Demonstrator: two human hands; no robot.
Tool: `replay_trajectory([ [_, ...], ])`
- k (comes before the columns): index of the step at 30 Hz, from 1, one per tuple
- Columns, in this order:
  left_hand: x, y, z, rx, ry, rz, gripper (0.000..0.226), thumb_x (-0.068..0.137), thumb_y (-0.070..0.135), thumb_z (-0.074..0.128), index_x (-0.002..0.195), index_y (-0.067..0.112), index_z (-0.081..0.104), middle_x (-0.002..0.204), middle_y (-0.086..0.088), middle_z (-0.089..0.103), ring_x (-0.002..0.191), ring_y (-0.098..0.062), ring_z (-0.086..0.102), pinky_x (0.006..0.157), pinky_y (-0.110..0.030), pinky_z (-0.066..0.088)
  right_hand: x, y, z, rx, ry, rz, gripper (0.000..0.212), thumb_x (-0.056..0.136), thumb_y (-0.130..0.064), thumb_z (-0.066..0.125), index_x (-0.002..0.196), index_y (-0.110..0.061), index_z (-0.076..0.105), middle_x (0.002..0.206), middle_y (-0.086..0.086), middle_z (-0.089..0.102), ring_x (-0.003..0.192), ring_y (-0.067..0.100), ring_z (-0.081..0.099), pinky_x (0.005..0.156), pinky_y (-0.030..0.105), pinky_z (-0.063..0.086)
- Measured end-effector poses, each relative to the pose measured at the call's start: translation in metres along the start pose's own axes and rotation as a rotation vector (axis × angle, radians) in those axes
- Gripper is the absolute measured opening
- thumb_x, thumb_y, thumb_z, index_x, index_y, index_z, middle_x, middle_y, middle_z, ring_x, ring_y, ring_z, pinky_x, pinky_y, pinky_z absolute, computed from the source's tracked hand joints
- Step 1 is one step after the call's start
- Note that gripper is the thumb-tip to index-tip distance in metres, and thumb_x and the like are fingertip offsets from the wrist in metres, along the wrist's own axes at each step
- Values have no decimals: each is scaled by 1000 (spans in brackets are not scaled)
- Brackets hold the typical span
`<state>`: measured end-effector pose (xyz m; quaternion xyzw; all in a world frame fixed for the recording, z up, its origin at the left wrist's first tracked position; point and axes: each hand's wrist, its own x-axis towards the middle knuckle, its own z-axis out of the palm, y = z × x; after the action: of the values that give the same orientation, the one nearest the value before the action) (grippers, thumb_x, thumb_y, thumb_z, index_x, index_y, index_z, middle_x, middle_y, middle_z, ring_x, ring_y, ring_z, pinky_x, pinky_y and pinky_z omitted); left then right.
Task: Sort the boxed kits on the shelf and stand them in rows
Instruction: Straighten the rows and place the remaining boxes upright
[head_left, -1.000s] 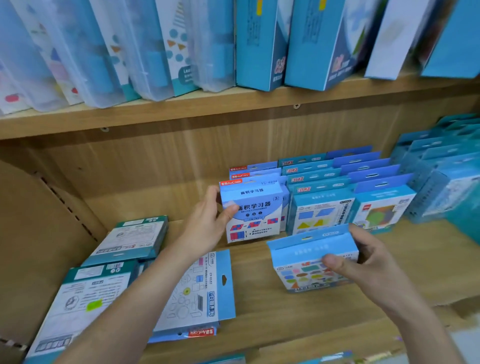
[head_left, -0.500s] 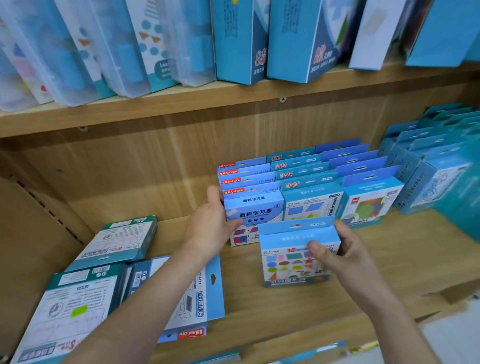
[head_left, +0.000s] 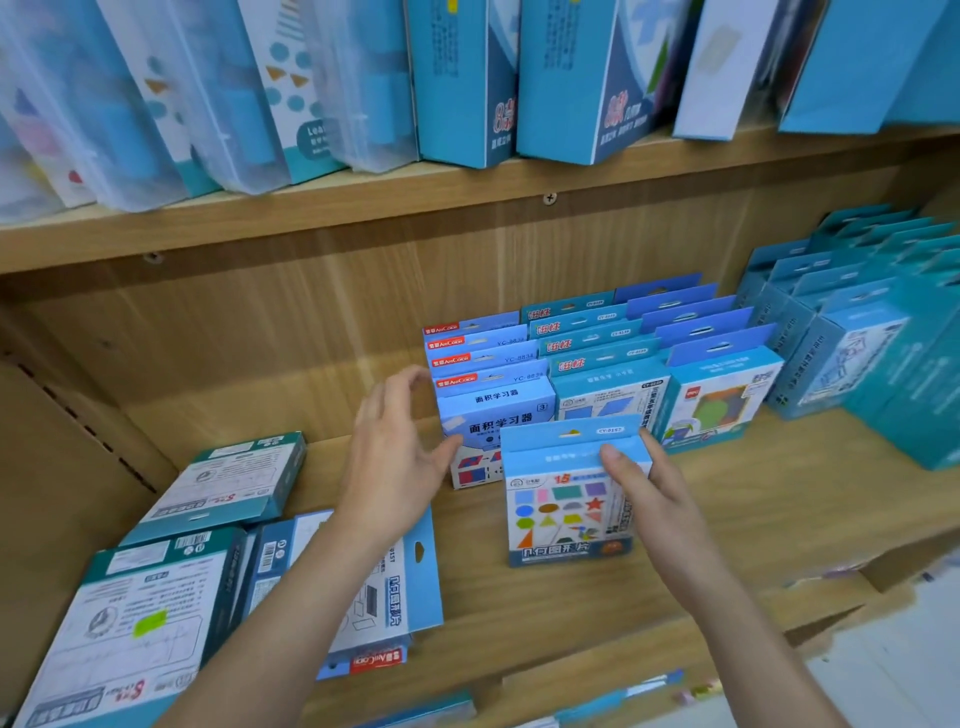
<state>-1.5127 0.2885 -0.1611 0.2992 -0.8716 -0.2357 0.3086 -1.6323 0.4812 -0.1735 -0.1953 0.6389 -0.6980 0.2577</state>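
Big wooden shelf (head_left: 727, 525) here, with an upper board (head_left: 363, 218) packed with tall blue and clear boxes (head_left: 467, 78) leaning side by side. Down on the lower level, far right, there's a chunk of teal boxes (head_left: 857, 358) standing in lines going back. Middle of the shelf has three neat rows of small blue kits (head_left: 608, 358) standing upright, hang tabs up, front faces toward the camera. Over on the left it's messier: two teal boxes (head_left: 228, 483) lying flat, plus a flat blue kit (head_left: 410, 592) half under the person's left forearm.

The shapes kit (head_left: 561, 514) is upright just in front of the standing rows, covering part of the front boxes. Can't tell if its bottom edge actually sits on the board. The right hand (head_left: 660, 493) pinches it at the top corner, thumb on the front, the other fingers behind. The left hand (head_left: 395, 467) is a bit blurry, fingers spread and holding nothing, thumb tip right at the left edge of the front kit (head_left: 493, 410) in the left row.
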Motion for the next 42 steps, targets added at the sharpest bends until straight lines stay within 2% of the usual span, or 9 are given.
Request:
replay_trajectory([
  [4,-33,24,-12,-254,-87,66,31,86,24,65,112,34,52,104,22,54,99,-2,53,77,-19,48,-4,-5,1,-17,17,-10,11,99,-34,36,98,-37,47,87,-22,53,57,-28,50,50,-3,37],
  [10,-50,49,7,-450,-398,-49,63,85,22,69,123,53,30,108,27,59,97,12,59,79,-17,53,-6,-2,11,-20,136,-64,21,99,-25,42,89,-20,59,72,-9,67,60,-1,65,49,9,46],
  [13,-48,50,10,-432,-405,-84,47,83,23,71,114,45,43,101,28,63,92,15,59,76,-12,51,-9,-6,13,16,187,-69,28,99,-17,43,73,-25,50,57,-17,59,47,-9,58,45,8,43],
  [17,-47,51,5,-516,-358,-109,35,78,17,76,100,37,57,96,24,68,91,10,61,73,-6,46,-12,-11,11,35,197,-74,12,98,-24,45,89,-26,51,90,-11,59,72,-9,60,66,11,49],
  [20,-44,52,-12,-622,-253,-103,38,77,5,73,99,32,59,94,26,70,92,6,64,77,-10,49,-13,-22,15,-28,157,-203,21,100,-31,39,91,-33,57,93,-19,60,77,-19,58,67,1,42],
  [25,-33,39,-67,-871,84,-171,27,76,8,67,101,15,62,101,-3,73,91,-18,70,74,-27,58,-5,-15,18,-249,97,-322,45,88,-60,40,129,-43,48,129,-14,54,117,-5,50,96,17,38],
  [30,-21,16,-120,-854,277,-193,28,77,13,67,103,15,59,99,-2,74,88,-17,71,71,-28,59,-6,-14,44,-408,-22,-384,36,92,-50,40,127,-45,44,129,-24,47,113,-14,44,87,0,33],
  [35,-9,-29,-118,-712,294,-297,30,81,5,70,108,14,59,102,-1,72,93,-17,70,76,-35,57,2,-13,71,-537,-113,-471,42,94,-43,43,135,-33,47,135,-17,46,126,-3,41,100,22,41],
  [42,29,-69,-73,-427,125,-373,28,83,6,69,105,15,55,102,0,67,89,-14,66,73,-30,55,22,-16,86,-1069,-149,-437,56,95,-35,50,146,-35,28,156,-2,22,144,16,14,113,33,19],
])
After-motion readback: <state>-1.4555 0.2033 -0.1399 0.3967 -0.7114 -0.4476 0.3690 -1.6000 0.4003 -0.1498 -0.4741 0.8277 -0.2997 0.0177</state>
